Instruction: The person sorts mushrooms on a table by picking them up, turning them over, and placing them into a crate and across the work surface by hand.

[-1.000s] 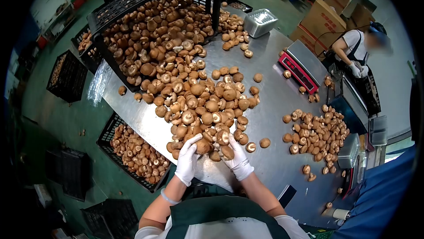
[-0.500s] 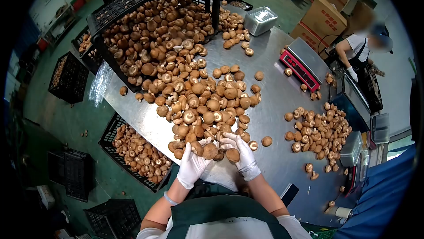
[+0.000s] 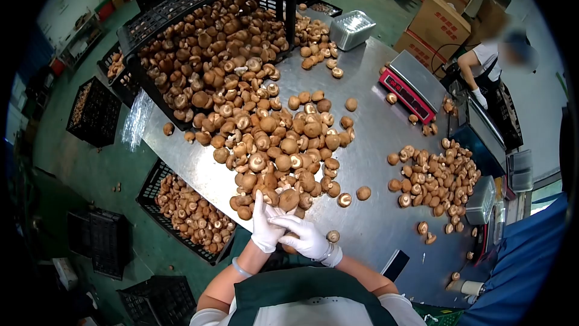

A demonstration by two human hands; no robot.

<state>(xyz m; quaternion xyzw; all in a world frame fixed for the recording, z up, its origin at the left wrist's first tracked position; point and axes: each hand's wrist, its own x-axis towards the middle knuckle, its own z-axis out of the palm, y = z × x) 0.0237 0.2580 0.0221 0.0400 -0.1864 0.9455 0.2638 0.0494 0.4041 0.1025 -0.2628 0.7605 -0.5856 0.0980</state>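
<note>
My left hand (image 3: 264, 228), in a white glove, has its thumb raised and its fingers curled around a brown mushroom (image 3: 288, 199) at the pile's near edge. Crossing over the left fingers is my gloved right hand (image 3: 306, 239), pointing left. Another mushroom (image 3: 290, 244) shows partly beneath the right palm, held there; the fingers hide the rest. A loose mushroom (image 3: 333, 236) sits beside the right wrist. Beyond the hands, the mushroom pile (image 3: 283, 145) spreads from a tipped black crate (image 3: 140, 75) onto the metal table (image 3: 368, 235).
A second mushroom heap (image 3: 434, 175) lies at the right, near a red scale (image 3: 407, 94) and clear trays (image 3: 480, 202). A phone (image 3: 395, 264) rests at the near edge. Below the table's left side stands a filled crate (image 3: 151, 190). A co-worker (image 3: 482, 63) is at the far right.
My right hand has moved left and towards my body, from beside the pile to across the left hand. The mushroom at its fingertips is now lower, partly under the palm.
</note>
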